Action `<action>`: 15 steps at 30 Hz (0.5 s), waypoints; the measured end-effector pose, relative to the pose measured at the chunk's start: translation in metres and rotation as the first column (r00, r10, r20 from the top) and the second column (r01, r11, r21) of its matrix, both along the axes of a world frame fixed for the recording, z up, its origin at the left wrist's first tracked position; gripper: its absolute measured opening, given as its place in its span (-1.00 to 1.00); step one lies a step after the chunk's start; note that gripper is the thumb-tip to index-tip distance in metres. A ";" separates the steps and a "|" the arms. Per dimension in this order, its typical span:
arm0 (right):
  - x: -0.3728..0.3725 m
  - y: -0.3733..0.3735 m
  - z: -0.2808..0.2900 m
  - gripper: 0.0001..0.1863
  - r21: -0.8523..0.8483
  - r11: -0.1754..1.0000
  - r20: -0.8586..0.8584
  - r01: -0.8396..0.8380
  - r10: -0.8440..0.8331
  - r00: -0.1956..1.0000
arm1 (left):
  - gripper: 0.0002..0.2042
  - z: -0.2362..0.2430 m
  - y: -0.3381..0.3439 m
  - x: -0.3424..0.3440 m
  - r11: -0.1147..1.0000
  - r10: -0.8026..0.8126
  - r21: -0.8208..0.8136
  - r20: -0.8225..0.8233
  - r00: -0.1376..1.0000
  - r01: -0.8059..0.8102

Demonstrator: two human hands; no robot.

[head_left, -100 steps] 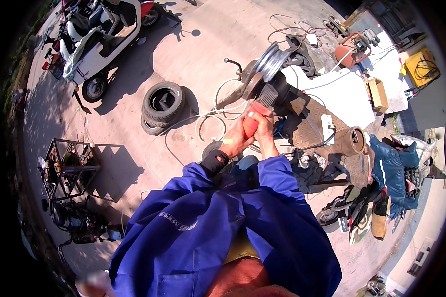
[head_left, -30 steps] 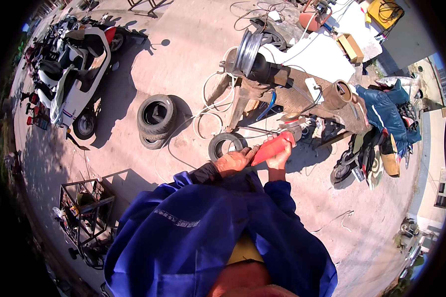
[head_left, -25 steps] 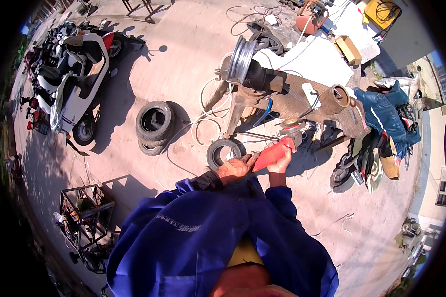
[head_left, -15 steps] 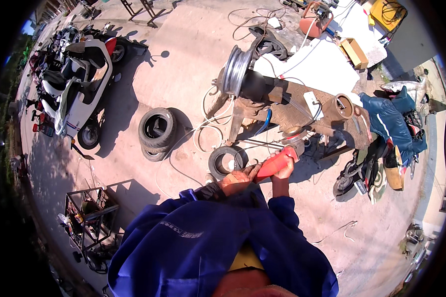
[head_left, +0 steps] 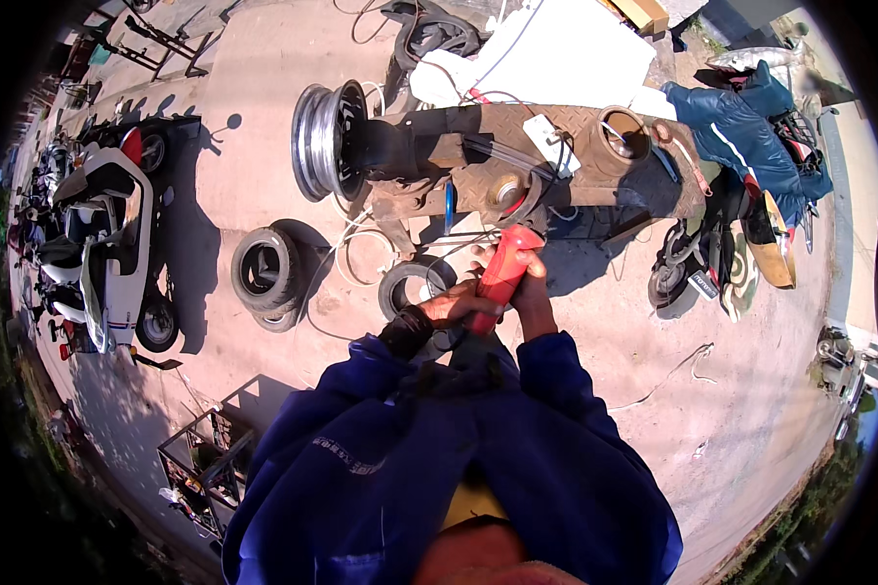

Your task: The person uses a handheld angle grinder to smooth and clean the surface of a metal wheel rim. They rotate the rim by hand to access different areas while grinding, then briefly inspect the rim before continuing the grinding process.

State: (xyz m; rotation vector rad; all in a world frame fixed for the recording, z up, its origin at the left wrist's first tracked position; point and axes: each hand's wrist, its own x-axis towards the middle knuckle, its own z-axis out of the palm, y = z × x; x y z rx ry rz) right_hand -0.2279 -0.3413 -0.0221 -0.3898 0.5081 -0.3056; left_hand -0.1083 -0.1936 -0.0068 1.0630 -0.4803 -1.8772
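Head view, left hand (head_left: pixel 449 307), right hand (head_left: pixel 534 290), fingers gripping red grinder (head_left: pixel 500 276), by counter (head_left: pixel 595 180) near edge, white-lettered blue jacket (head_left: pixel 361 507).

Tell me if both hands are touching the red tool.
Touching, both. The head view shows the right hand wrapped around the red tool and the left hand laid over its nearer end, no gap visible.

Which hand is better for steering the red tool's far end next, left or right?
Probably the right hand: it grips the red tool nearer its far end, while the left hand holds the end closer to the person's body.
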 end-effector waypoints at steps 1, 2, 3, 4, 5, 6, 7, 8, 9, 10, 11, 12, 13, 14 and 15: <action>0.005 -0.013 0.003 -0.36 0.030 1.000 -0.006 -0.006 0.006 1.000 | -0.50 0.003 -0.011 -0.001 0.998 0.069 0.004 0.064 0.996 -0.070; 0.011 -0.024 0.002 -0.35 0.063 0.998 -0.009 -0.015 0.015 1.000 | -0.52 0.012 -0.023 -0.002 0.990 0.139 0.006 0.130 0.982 -0.141; 0.019 -0.031 -0.005 -0.37 0.037 0.999 -0.112 0.003 0.001 0.994 | -0.54 0.016 -0.033 -0.002 0.978 0.206 0.002 0.195 0.959 -0.211; 0.028 -0.042 -0.006 -0.38 0.000 1.000 -0.211 0.013 -0.013 0.977 | -0.58 0.011 -0.045 -0.001 0.959 0.279 -0.024 0.223 0.934 -0.281; 0.033 -0.053 -0.005 -0.40 -0.044 0.998 -0.261 -0.039 0.026 0.965 | -0.63 0.005 -0.057 0.002 0.936 0.350 -0.054 0.249 0.903 -0.348; 0.039 -0.062 -0.005 -0.41 -0.187 0.973 -0.356 -0.135 0.061 0.932 | -0.67 -0.001 -0.069 0.005 0.908 0.418 -0.085 0.271 0.867 -0.411; 0.049 -0.068 -0.005 -0.41 -0.296 0.948 -0.381 -0.114 -0.008 0.924 | -0.68 0.000 -0.083 0.012 0.908 0.403 -0.035 0.339 0.850 -0.417; 0.058 -0.071 -0.004 -0.40 -0.395 0.913 -0.398 -0.102 -0.070 0.915 | -0.68 -0.008 -0.094 0.019 0.915 0.386 -0.038 0.372 0.844 -0.402; 0.065 -0.081 -0.003 -0.36 -0.534 0.825 -0.421 -0.185 -0.069 0.905 | -0.68 -0.015 -0.107 0.022 0.894 0.427 -0.050 0.400 0.811 -0.446; 0.072 -0.086 -0.009 -0.34 -0.609 0.771 -0.398 -0.187 -0.093 0.913 | -0.68 -0.025 -0.120 0.024 0.875 0.458 -0.062 0.427 0.780 -0.480; 0.080 -0.093 -0.018 -0.31 -0.617 0.752 -0.434 -0.233 -0.078 0.898 | -0.55 -0.060 -0.128 0.025 0.868 0.409 -0.059 0.649 0.642 -0.493; 0.083 -0.100 -0.028 -0.28 -0.625 0.732 -0.470 -0.271 -0.076 0.879 | -0.42 -0.065 -0.140 0.032 0.891 0.243 0.073 0.758 0.605 -0.449; 0.088 -0.104 -0.025 -0.26 -0.637 0.712 -0.480 -0.294 -0.068 0.875 | -0.36 -0.072 -0.150 0.031 0.855 0.292 -0.014 0.839 0.459 -0.518; 0.093 -0.106 -0.022 -0.23 -0.650 0.691 -0.489 -0.317 -0.060 0.870 | -0.29 -0.079 -0.159 0.028 0.814 0.331 -0.110 0.895 0.299 -0.571; 0.098 -0.109 -0.018 -0.20 -0.661 0.669 -0.497 -0.340 -0.052 0.866 | -0.29 -0.086 -0.163 0.029 0.817 0.252 -0.036 0.920 0.301 -0.576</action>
